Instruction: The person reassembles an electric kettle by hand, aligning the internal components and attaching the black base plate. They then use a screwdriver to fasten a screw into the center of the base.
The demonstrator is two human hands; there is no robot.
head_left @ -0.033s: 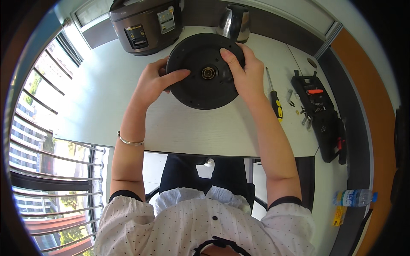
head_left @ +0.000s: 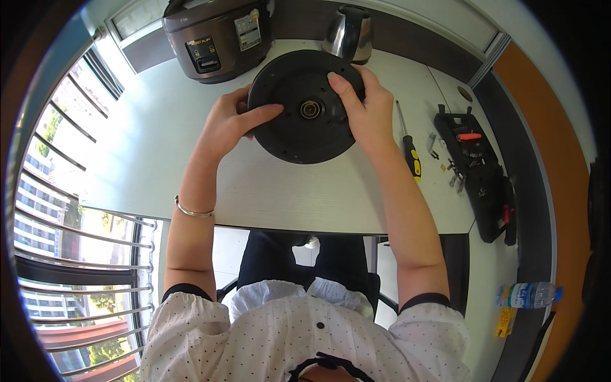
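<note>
Between both hands, above the far middle of the table, a round black disc point(head_left: 299, 137) is tilted so its flat face shows. A brass-coloured, spring-like ring sits at its centre, with several small holes around. My left hand point(head_left: 229, 121) grips its left edge, thumb lying across the face. On the upper right edge my right hand point(head_left: 369, 105) is closed, its thumb pressed on the face and its other fingers partly hidden behind the rim. A yellow and black screwdriver point(head_left: 411, 156) lies on the table to the right of my right forearm.
A brown rice cooker point(head_left: 219, 41) stands at the back left, and a steel kettle point(head_left: 350, 35) behind the disc. At the right are an open black tool case point(head_left: 474, 153) and several small metal bits point(head_left: 455, 175). A water bottle point(head_left: 528, 295) lies at the lower right. Barred windows border the left.
</note>
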